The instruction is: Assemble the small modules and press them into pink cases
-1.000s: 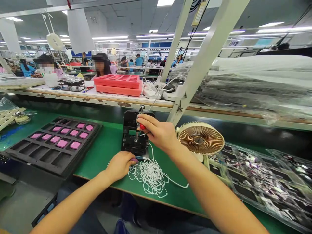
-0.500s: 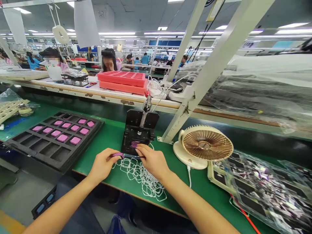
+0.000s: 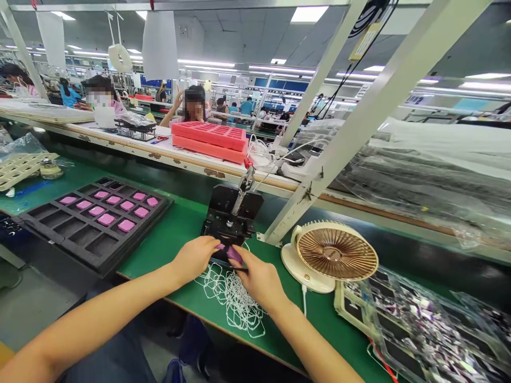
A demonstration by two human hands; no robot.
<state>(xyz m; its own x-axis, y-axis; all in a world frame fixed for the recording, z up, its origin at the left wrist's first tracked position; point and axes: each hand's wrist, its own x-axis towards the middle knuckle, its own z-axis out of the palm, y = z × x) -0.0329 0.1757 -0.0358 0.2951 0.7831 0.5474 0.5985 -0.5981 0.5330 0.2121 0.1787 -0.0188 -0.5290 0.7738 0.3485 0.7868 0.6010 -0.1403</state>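
My left hand (image 3: 195,259) is closed, its fingertips pinching a small purple part (image 3: 220,246) at the front of a black toggle-clamp fixture (image 3: 231,213). Close beside it, my right hand (image 3: 261,276) is shut on a flat purple piece (image 3: 235,254) between thumb and fingers. A thin dark strip (image 3: 240,269) shows at its lower fingers; what it is, I cannot make out. Whether the two purple bits are joined is hidden by the fingers. Below the hands lies a tangled heap of thin white loops (image 3: 239,303) on the green tabletop.
To the left is a black foam tray (image 3: 101,250) holding several purple pieces (image 3: 126,225). A cream fan (image 3: 335,252) stands on the right, beside plastic-covered trays of small parts (image 3: 423,324). Red foam trays (image 3: 209,141) sit on the shelf behind, where co-workers are seated.
My left hand has moved right and up to the fixture, next to my right hand. The purple piece at the fixture is now tilted in my right fingers. The view has shifted slightly.
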